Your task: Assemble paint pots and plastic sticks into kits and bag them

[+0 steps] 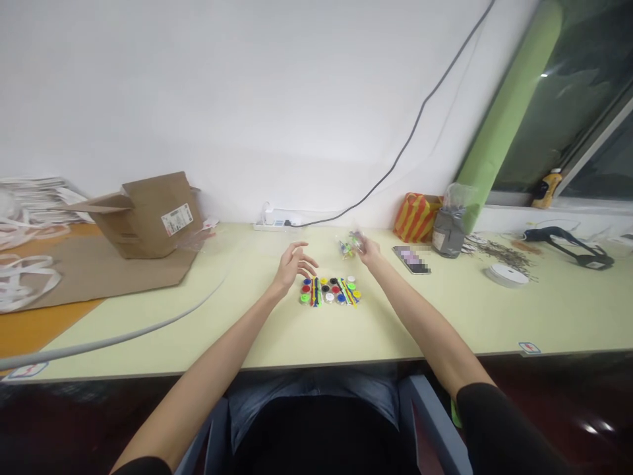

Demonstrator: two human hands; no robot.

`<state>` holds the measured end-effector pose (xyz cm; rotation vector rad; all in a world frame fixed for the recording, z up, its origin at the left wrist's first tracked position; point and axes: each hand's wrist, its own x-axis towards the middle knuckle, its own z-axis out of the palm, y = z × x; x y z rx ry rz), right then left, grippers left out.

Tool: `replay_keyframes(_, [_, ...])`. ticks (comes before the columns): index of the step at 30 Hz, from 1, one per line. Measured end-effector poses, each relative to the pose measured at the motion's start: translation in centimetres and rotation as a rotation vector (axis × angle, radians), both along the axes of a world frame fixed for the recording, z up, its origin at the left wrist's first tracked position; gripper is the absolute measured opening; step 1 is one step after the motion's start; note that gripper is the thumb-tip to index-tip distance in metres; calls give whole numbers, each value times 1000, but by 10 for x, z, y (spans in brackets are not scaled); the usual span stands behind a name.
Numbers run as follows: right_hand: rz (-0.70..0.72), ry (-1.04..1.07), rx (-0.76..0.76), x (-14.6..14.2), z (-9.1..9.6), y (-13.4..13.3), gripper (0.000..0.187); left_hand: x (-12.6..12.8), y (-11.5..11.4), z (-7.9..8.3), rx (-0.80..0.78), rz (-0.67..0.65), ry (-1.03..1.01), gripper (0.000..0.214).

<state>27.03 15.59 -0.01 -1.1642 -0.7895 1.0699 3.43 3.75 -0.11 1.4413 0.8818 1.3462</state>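
A cluster of small round coloured pieces with a few coloured sticks laid across them (330,291) lies on the pale yellow table (306,330) in front of me. My left hand (293,265) hovers just above and left of the cluster, fingers spread and holding nothing. Behind the cluster and to its right, my right hand (366,250) is raised, fingers pinched on a small clear packet with coloured bits inside (349,247).
An open cardboard box (148,214) sits on flattened cardboard at the back left. A white power strip (277,223) lies by the wall. On the right are a phone (412,258), a grey pouch (448,231), an orange striped bag (416,217) and a white tape roll (506,274).
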Motion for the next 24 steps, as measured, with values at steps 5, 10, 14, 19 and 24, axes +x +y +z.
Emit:
replay_keyframes(5, [112,-248,-59,-21,-2,29,7,-2,2,-3,-14,65,-19,50])
replay_keyframes(10, [153,-590,-15,-56,-2,54,5,-1,-1,-3,-20,59,-12,50])
replay_keyframes(14, [122,-883,25,-67,-5,72,10,4,-4,-6,4,19,53,49])
replay_keyframes(19, [45,-1217,87,-63,-15,77,22,19,-16,-10,200,-44,354,41])
replay_keyframes(24, [-41,-1487,186,-36,-12,71,38,56,-54,14,699,-67,762,37])
